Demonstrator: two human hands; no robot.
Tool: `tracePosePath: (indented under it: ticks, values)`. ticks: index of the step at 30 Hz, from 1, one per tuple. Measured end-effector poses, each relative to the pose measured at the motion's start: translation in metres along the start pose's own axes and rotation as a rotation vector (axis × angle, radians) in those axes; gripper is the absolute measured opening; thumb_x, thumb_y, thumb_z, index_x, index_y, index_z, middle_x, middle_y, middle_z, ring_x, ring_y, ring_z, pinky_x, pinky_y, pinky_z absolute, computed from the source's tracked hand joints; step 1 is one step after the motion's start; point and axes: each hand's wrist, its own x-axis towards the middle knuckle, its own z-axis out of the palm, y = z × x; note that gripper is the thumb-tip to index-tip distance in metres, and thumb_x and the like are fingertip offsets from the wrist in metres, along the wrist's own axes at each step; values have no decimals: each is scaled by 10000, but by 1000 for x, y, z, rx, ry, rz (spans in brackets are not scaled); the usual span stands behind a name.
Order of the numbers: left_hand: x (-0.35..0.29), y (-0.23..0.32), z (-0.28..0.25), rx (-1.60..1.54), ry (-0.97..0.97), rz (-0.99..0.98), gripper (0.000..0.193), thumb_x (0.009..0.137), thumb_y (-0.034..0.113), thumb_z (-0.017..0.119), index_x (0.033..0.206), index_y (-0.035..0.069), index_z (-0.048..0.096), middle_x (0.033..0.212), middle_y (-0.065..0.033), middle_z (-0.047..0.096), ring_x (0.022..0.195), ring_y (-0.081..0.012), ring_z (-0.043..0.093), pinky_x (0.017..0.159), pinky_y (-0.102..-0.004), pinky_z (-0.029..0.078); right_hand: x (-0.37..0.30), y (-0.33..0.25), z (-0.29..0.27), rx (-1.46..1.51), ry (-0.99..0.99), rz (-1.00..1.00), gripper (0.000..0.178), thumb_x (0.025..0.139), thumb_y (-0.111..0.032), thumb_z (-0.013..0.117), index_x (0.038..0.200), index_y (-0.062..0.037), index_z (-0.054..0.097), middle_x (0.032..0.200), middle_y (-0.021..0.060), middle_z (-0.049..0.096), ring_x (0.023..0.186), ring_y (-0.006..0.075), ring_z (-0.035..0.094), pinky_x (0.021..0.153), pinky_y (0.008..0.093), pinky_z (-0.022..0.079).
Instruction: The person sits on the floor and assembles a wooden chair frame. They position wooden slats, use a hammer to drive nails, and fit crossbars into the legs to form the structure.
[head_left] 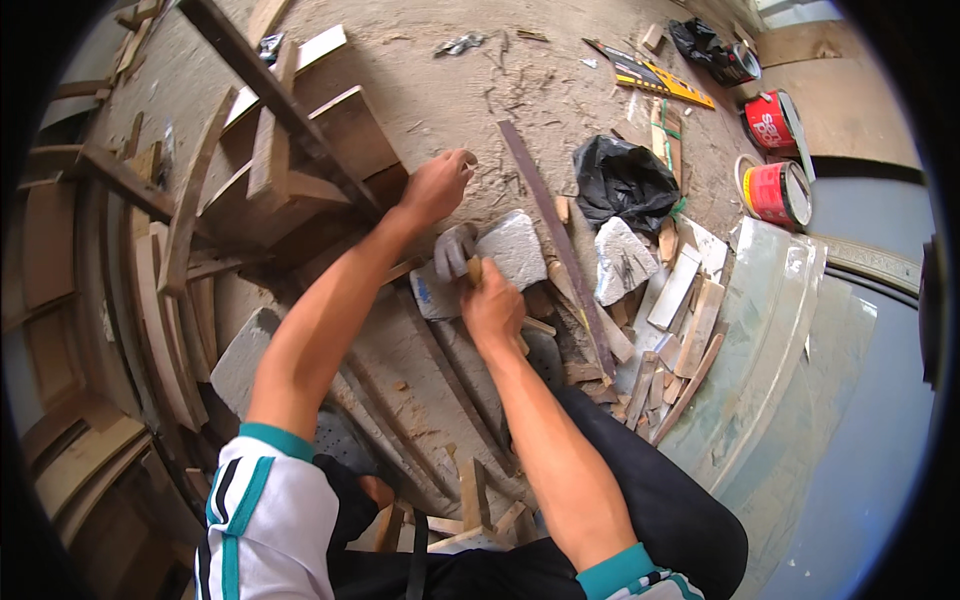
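My right hand [492,308] is wrapped round the handle of a hammer [453,252]. Its grey metal head is over a rough whitish block [513,250] on the floor. Farther off and to the left, my left hand [438,187] is closed with its fingers curled together; what they hold, if anything, is hidden. Beside that wrist runs a long dark wooden bar [290,115], part of a wooden frame with pale panels [355,130]. A flat brown strip [555,235] lies just right of the block.
Wooden frames [60,240] crowd the left side. On the right are a black plastic bag [625,185], another whitish block [622,262], wood offcuts [700,325], a yellow-and-black handsaw [660,80], red cans [772,192] and glass sheets [760,340]. Shavings litter the floor.
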Motion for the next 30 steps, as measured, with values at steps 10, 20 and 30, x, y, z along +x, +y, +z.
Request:
tracePosePath:
  ticks: [10,20,30]
  values:
    - [-210,-2,-114,-1262,135,-701,191,909,223,684,1041,85,688,955,-32,715,724,-71,615,612,-237,472,5,8,1,-68,-17,-72,378,809,-446,723,950,-112,614,825,215,682,841,454,644,708,537,484]
    - [-327,-45,-131,-1104,499,-826,204,920,251,668,1040,90,705,897,19,697,689,-64,561,587,-247,437,10,3,2,-180,-46,-104,392,786,-439,735,943,-89,659,929,197,693,928,436,638,787,494,485]
    - [-325,-76,-109,-346,517,-686,241,859,244,662,957,29,713,787,-116,704,730,-235,666,690,-333,510,14,17,5,-140,-43,-211,392,791,-411,746,848,-43,624,828,192,673,827,404,644,752,452,482]
